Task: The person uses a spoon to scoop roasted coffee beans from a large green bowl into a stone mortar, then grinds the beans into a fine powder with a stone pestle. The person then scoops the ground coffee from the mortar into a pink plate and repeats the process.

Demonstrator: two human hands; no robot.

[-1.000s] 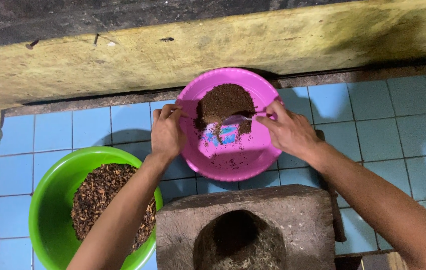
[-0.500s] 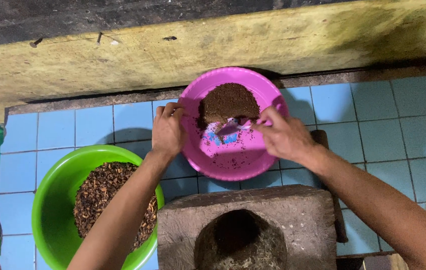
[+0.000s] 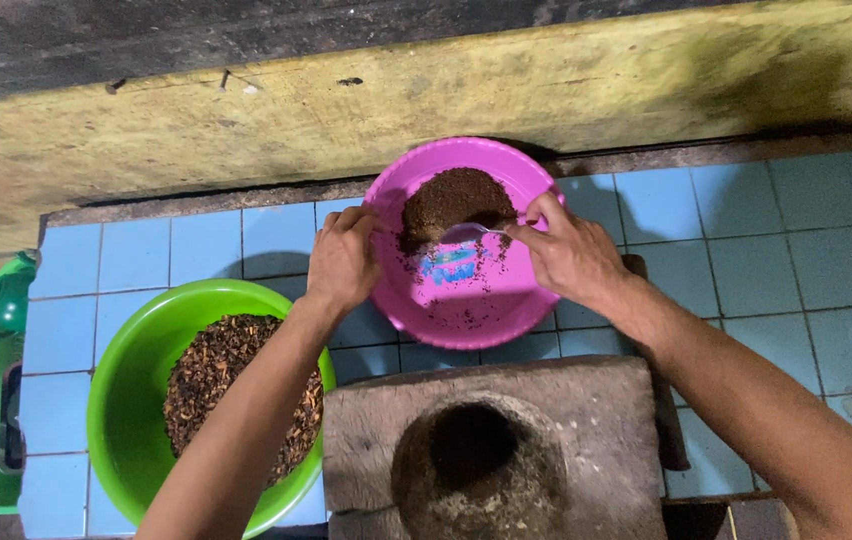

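Observation:
A pink plastic bowl [image 3: 506, 310] is tilted on the blue tiles, with brown ground powder [image 3: 451, 200] heaped at its far side. My left hand [image 3: 343, 258] grips the bowl's left rim. My right hand [image 3: 571, 255] holds a metal spoon [image 3: 466, 233] whose tip lies against the powder heap. Specks of powder dot the bowl's lower inside.
A green bowl [image 3: 131, 400] of coarse dark brown pieces sits at the left. A square stone mortar [image 3: 496, 455] with a round hollow stands in front of me. A green plastic object [image 3: 1, 400] lies at the far left edge. A yellowish wall runs behind the tiles.
My right hand has drawn the spoon leftwards across the bowl to the powder heap. The left hand stays on the rim.

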